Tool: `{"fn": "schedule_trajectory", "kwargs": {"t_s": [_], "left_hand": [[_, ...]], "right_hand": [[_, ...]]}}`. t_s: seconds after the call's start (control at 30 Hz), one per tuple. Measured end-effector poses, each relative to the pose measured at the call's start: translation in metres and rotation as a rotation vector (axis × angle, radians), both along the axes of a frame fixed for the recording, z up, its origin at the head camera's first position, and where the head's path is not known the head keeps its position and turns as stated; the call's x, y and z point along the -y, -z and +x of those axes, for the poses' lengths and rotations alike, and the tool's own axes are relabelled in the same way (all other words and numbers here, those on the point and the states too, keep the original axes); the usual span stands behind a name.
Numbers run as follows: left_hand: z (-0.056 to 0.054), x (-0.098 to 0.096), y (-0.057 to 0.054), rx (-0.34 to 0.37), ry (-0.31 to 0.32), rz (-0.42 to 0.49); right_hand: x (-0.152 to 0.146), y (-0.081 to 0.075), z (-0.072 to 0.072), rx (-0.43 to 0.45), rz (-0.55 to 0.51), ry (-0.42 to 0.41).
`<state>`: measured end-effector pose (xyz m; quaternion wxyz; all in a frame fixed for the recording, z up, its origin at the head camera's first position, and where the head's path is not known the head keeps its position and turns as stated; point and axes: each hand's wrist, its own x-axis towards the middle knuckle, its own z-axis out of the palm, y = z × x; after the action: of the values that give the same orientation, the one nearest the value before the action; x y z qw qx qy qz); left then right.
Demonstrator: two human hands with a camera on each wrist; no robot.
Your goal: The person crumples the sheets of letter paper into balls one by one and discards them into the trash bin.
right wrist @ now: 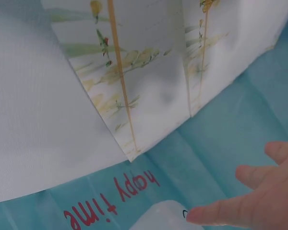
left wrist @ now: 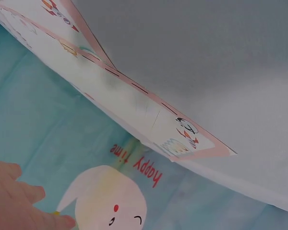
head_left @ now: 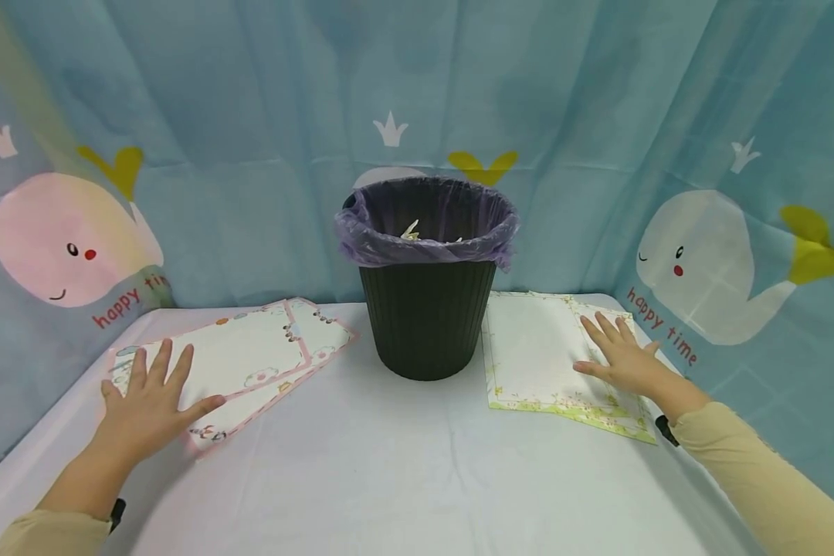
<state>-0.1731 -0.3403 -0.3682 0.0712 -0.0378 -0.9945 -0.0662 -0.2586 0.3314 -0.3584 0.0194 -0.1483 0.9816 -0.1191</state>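
Left hand (head_left: 140, 415), grip spread, hovers by pink-edged sheets (head_left: 250, 354) at left; right hand (head_left: 628, 361), grip spread, hovers by floral-edged sheets (head_left: 528, 347) at right; black bin (head_left: 427, 320) stands far between.

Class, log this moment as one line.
left hand: spread, empty, near pink-edged papers | right hand: spread, empty, near flowered papers | bin: between papers

Head view bright, crisp; wrist views dimmer, greyish, softer
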Motion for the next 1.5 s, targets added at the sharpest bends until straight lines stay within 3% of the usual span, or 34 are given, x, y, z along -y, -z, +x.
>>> {"fn": "schedule_trajectory", "kwargs": {"t_s": [0.77,1.33,1.5], "left_hand": [[0.000,0.000,-0.001,-0.021,-0.008,-0.001],[0.010,0.007,0.001,-0.035,-0.012,0.012],[0.013,0.011,0.002,-0.077,-0.004,0.019]], "right_hand": [[0.014,-0.002,0.001,0.046,-0.067,0.009],[0.040,-0.009,0.016,-0.016,-0.076,-0.045],[0.048,-0.012,0.026,-0.100,-0.083,-0.100]]}}
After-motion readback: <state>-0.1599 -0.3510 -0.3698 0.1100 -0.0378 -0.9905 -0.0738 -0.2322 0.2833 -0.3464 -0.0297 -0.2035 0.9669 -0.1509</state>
